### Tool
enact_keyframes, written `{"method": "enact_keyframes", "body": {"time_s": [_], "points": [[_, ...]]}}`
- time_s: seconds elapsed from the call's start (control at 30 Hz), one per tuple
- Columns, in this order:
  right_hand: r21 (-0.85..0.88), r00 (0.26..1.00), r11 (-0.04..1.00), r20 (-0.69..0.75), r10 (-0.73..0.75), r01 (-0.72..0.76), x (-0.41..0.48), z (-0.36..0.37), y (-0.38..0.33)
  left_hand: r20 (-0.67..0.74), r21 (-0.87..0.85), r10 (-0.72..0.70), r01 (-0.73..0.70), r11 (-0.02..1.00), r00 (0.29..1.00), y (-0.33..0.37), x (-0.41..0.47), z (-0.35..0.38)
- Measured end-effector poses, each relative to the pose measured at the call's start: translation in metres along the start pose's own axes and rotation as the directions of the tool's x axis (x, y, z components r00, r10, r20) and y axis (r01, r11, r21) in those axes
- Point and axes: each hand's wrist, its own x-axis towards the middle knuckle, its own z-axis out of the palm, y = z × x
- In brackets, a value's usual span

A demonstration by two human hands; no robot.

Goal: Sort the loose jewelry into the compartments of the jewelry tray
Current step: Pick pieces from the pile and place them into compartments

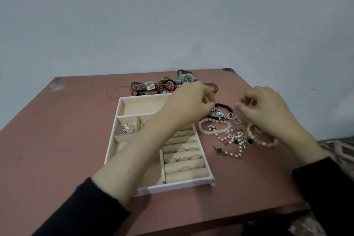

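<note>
Pale wall behind, a reddish table [57,140] holds the jewelry tray [113,136], rings already in its rolls. Both hands hover over the loose pile [229,130] just right of the tray: left hand [189,99] pinched, contents unclear; right hand [268,107] loosely curled, seemingly empty. Two watches [186,77] wait beyond (untouched). Next, I judge: untangle one bracelet.

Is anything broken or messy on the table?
Yes. The tray's near right corner looks split, with a flap sticking out. The table has a scuffed, chipped patch at its far left corner. Beside the tray, a heap of pearl beads and charms lies jumbled together.
</note>
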Motion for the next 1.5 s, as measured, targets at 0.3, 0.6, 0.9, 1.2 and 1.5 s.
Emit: {"method": "enact_keyframes", "body": {"time_s": [0.3,0.6,0.9,1.2,1.5], "points": [[0.02,0.989,0.993,-0.089,0.117,-0.116,0.006,0.009,0.019,0.102,0.113,-0.043,0.031,0.993,0.994,0.02,0.032,0.035],[0.202,0.994,0.974,-0.019,0.108,-0.102,0.002,0.004,0.016,0.09,0.11,-0.016,0.006,0.994,0.996,0.028,0.037,0.04],[0.076,0.969,0.997,0.247,-0.012,-0.007,-0.003,0.003,0.018,-0.011,-0.055,-0.049,0.048,0.997,0.999,0.016,0.036,0.016],[0.132,0.969,0.991,0.245,-0.031,-0.002,-0.003,0.003,0.018,-0.03,-0.115,-0.068,0.064,0.991,0.997,0.012,0.033,0.008],[0.15,0.965,0.989,0.259,-0.042,0.003,-0.002,0.003,0.019,-0.032,-0.129,-0.062,0.058,0.99,0.998,0.014,0.032,0.009]]}}
